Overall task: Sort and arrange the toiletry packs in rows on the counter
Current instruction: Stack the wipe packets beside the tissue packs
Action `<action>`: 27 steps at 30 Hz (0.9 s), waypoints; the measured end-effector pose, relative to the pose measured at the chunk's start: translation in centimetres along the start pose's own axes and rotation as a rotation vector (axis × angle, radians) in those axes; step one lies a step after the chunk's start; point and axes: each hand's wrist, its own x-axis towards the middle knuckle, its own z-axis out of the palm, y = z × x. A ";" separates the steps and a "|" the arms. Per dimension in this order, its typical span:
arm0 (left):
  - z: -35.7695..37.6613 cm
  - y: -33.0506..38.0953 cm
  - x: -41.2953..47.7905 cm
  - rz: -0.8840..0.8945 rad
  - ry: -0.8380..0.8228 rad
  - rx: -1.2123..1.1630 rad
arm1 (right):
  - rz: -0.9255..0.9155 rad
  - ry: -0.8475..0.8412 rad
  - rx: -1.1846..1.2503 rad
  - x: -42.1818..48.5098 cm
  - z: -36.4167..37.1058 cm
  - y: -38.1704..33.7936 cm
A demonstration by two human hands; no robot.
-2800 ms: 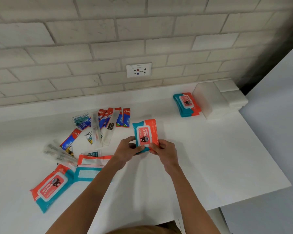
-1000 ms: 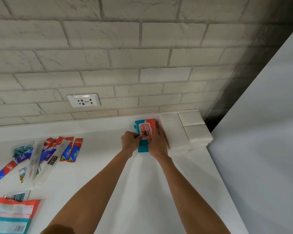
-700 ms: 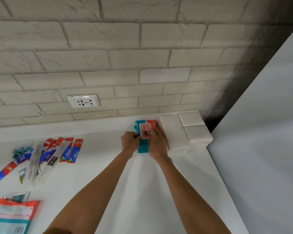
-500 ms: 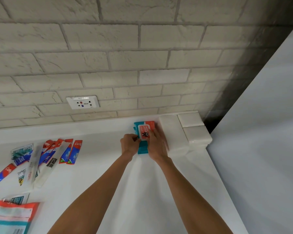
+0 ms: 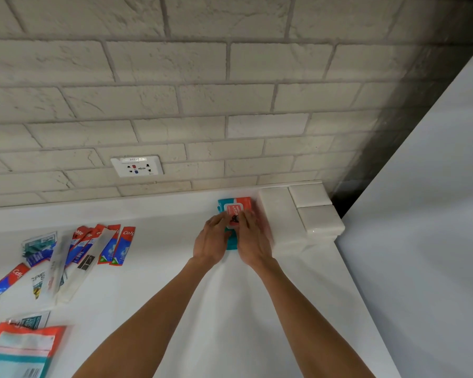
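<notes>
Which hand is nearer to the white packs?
Right. The right hand lies just beside the white packs; the left hand is farther left, beyond the wet wipes pack.

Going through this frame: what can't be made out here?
- Head view: lower half of the wipe pack, and anything under it, covered by the left hand and right hand.
- Whether those hands pinch or only press it: fingers blurred.
- The large pack at bottom left: cut off by the frame edge.
- Small print on the toothpaste sachets: too small.

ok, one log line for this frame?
phase: placing | left hand: touches wipes pack | right hand: rests on same pack | pack: on counter, beside white blocks | toothpaste sachets: unsorted, far left
</notes>
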 end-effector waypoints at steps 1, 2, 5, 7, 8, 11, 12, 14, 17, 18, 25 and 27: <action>0.0 -0.1 -0.2 0.021 -0.021 0.048 | -0.010 -0.038 -0.019 -0.2 0.4 0.1; 0.0 -0.1 -0.4 0.031 -0.036 0.079 | -0.027 -0.041 -0.053 -0.3 0.9 0.2; 0.4 -0.4 -0.5 0.034 -0.074 0.135 | -0.060 -0.046 -0.120 -0.3 1.2 0.9; 0.8 -0.6 -0.5 0.033 -0.093 0.177 | -0.083 -0.061 -0.146 -0.3 1.3 1.3; 0.9 -0.6 -0.5 0.035 -0.098 0.193 | -0.103 -0.070 -0.160 -0.3 1.3 1.4; 1.0 -0.5 -0.7 0.036 -0.103 0.225 | -0.131 -0.057 -0.178 -0.6 1.4 1.7; 1.0 -0.5 -0.8 0.039 -0.102 0.234 | -0.133 -0.051 -0.181 -0.6 1.4 1.7; 1.0 -0.6 -0.9 0.042 -0.114 0.245 | -0.125 -0.058 -0.204 -0.7 1.4 1.7; 0.7 -0.5 -0.7 0.049 -0.141 0.235 | -0.128 -0.116 -0.216 -0.4 0.8 1.3; 0.4 -0.5 -0.7 0.057 -0.149 0.229 | -0.122 -0.139 -0.219 -0.3 0.5 1.1; -2.4 -1.7 -2.1 0.043 -0.094 0.206 | -0.041 -0.076 -0.139 -0.2 -1.7 -0.8; -3.5 -2.4 -3.0 0.031 -0.060 0.189 | -0.007 -0.038 -0.033 -0.6 -2.3 -1.9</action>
